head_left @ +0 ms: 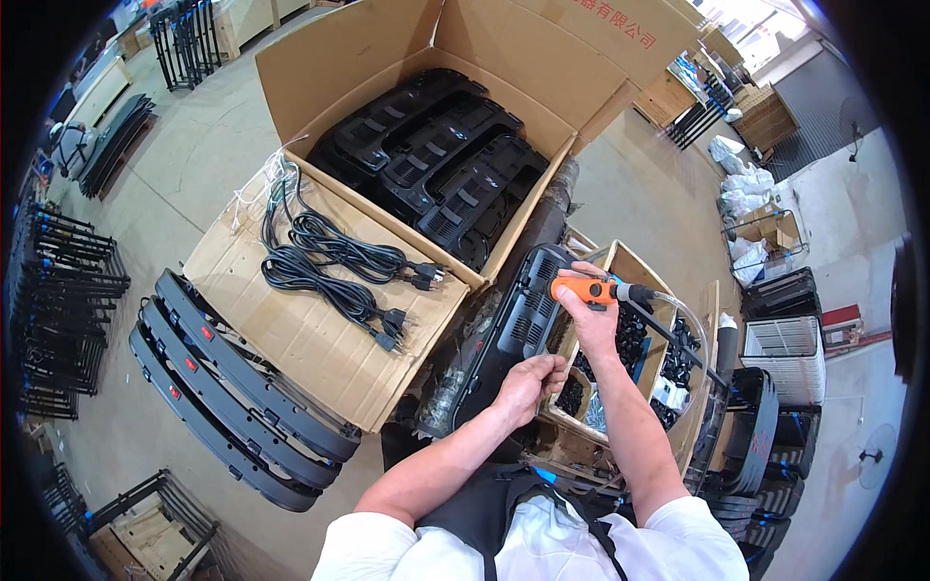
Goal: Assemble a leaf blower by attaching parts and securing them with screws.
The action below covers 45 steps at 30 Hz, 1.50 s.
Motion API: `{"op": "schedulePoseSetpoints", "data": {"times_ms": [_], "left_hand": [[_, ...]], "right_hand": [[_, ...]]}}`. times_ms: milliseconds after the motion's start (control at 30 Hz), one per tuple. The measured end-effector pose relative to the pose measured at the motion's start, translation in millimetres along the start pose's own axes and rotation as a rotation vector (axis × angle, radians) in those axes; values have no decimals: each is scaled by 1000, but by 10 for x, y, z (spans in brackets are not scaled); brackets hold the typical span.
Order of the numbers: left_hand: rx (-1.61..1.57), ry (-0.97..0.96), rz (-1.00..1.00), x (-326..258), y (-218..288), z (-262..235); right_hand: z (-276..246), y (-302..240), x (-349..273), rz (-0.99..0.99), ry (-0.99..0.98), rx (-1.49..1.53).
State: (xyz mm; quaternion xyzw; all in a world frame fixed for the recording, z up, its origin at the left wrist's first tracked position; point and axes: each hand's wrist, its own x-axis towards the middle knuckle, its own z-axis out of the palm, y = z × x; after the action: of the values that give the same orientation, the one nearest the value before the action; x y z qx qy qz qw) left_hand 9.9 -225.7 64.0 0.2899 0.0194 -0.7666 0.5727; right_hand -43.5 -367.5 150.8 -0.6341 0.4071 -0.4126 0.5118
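Note:
My right hand is wrapped round an orange power screwdriver, held over the right side of a long black plastic cover. A clear hose curves away from the tool's grey end; its tip is hidden. Beside the cover's near right edge, my left hand is closed with thumb and fingertips together; what they pinch, if anything, is too small to make out. The cover lies slanted in front of me, its vent slots facing up. Close to both hands stands a wooden compartment box of small black parts.
An open carton holds several black covers. Coiled black power cords lie on a cardboard top at the left. Curved grey-black panels lean beyond it. Stacked frames stand far left, and a fan far right.

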Motion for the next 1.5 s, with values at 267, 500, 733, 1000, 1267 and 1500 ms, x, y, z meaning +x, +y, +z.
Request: {"op": "schedulePoseSetpoints", "data": {"times_ms": [267,500,733,1000,1267,1500], "left_hand": [[121,-18,3,-219,42,-36],[93,86,134,-383,-56,-189],[-115,132,183,-548,-54,-385],[-414,93,180,-537,11,-365],[-406,23,178,-520,-111,-450],[-345,22,164,-585,-88,-378]], "right_hand": [[142,-95,220,-35,-147,-287],[137,-110,284,13,-187,-285],[50,-353,-157,26,-121,-2],[-223,-672,-1120,164,-203,136],[-331,-599,-1227,127,-181,168],[-346,-627,-1301,144,-189,108]]}}
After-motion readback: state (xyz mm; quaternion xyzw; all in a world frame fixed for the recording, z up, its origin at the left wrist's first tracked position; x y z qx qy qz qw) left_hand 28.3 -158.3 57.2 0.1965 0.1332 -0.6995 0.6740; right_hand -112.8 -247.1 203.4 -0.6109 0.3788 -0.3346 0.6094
